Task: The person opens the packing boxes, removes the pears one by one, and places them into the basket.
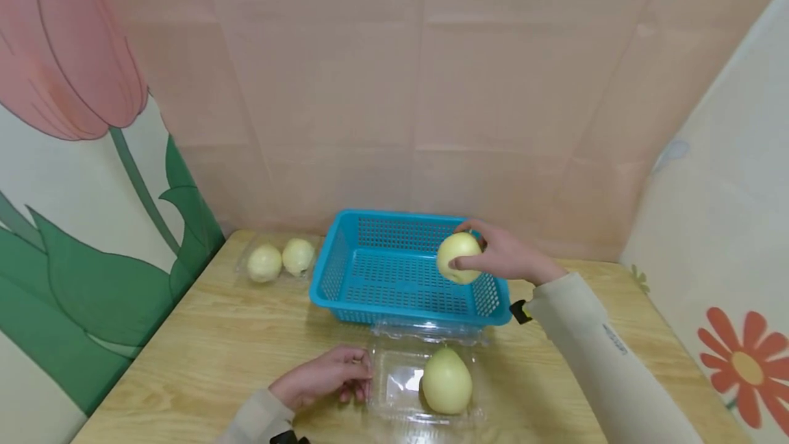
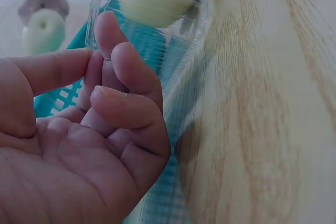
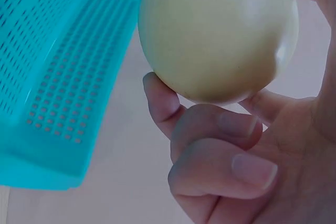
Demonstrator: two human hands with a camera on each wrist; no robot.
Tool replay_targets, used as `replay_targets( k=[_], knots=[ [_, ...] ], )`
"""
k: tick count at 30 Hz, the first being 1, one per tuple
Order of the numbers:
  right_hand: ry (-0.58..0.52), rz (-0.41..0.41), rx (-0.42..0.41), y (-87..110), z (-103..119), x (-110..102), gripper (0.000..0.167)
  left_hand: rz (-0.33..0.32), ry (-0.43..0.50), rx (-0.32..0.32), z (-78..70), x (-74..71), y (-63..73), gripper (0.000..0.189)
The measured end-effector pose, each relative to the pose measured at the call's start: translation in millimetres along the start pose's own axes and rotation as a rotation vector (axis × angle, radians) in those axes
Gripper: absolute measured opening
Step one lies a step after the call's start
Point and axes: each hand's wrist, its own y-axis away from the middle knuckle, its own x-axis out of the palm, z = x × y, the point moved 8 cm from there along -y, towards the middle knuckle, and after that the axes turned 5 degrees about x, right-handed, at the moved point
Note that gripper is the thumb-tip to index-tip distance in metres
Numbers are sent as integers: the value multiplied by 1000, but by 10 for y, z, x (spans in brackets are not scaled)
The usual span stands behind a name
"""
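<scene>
Left wall has a big pink tulip (image 1: 74, 67) print. Far left of the wood table (image 1: 203, 355): two pale pears, the left pear (image 1: 264, 263) and its neighbour (image 1: 298, 256), side by side in clear plastic. Near side, left of centre: left hand (image 1: 329, 375), thumb and index together, pinching the left edge of a clear box (image 1: 397, 379); other fingers loosely curled. Blue basket (image 1: 382, 283) sits far of that box, mid-table, perforated walls and floor, its near side right up by the box's far edge. In the box, right half: one boxed pear (image 1: 446, 382), upright, stem end up. Above the basket's right part: a yellow-green held pear (image 1: 456, 255), gripped by the right hand (image 1: 507, 252), thumb on the near side, fingers round the far side; the right wrist view shows two other fingers curled under it. Right wall: red flower (image 1: 746, 367) print.
</scene>
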Motion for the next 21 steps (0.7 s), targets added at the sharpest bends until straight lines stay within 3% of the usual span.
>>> replay_targets(
  k=[10,21],
  knots=[
    [103,-15,79,-424,-303,23,68,5,3,9,37,14,7,20],
    [182,-19,167,-756,-476,90,76,14,10,18,24,18,-1,18]
  ],
)
